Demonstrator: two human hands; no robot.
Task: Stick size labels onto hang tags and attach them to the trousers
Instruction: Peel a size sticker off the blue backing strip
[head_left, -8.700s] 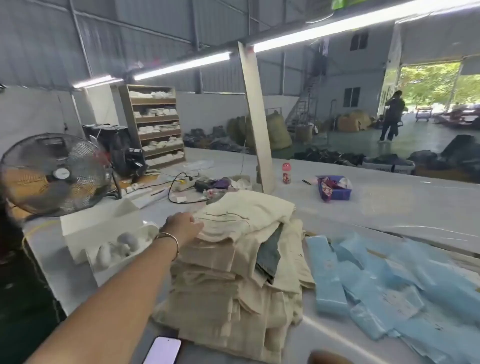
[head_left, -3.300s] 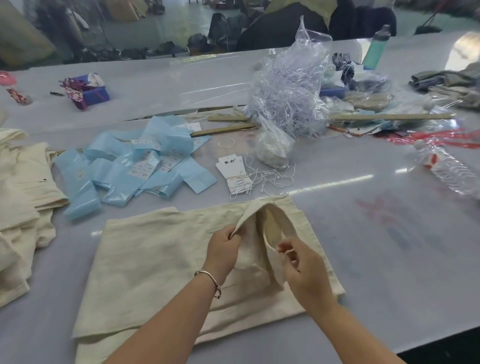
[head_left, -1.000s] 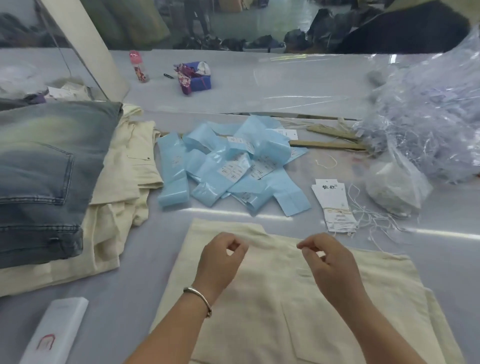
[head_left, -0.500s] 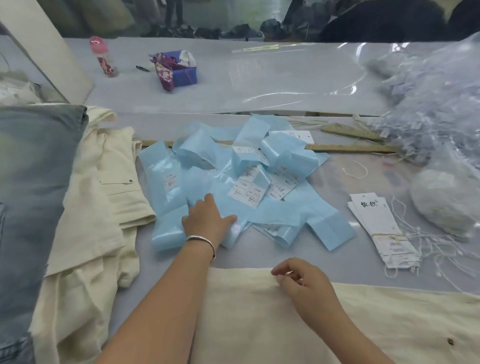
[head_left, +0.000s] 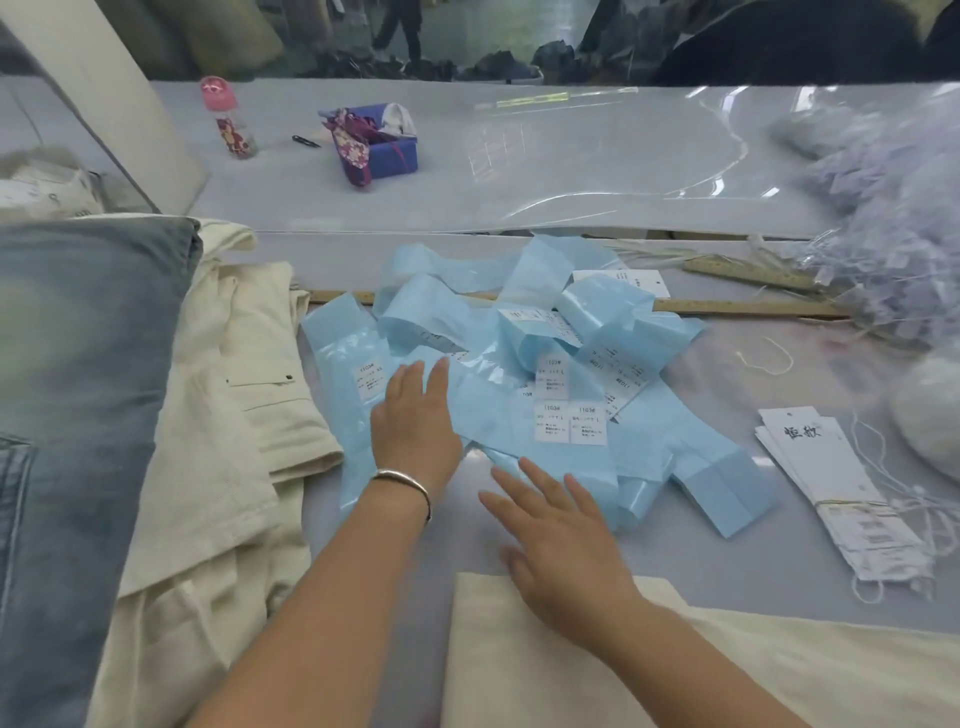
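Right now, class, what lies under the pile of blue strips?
A wooden ruler runs under the blue strips and shows at both ends; its middle is covered. The grey table lies below. Anything else underneath is hidden.

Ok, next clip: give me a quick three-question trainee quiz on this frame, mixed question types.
1. True or false: the left hand lies flat with straight fingers on the blue label strips.
2. Multiple choice: the bundle of white hang tags lies (A) under the denim trousers, (B) on the table to the right of the blue strips, (C) in the purple box.
3. Short answer: what does the right hand hold?

Key
1. True.
2. B.
3. Nothing; its fingers are spread open, the fingertips at the near edge of the blue strips and the wrist above the cream trousers.
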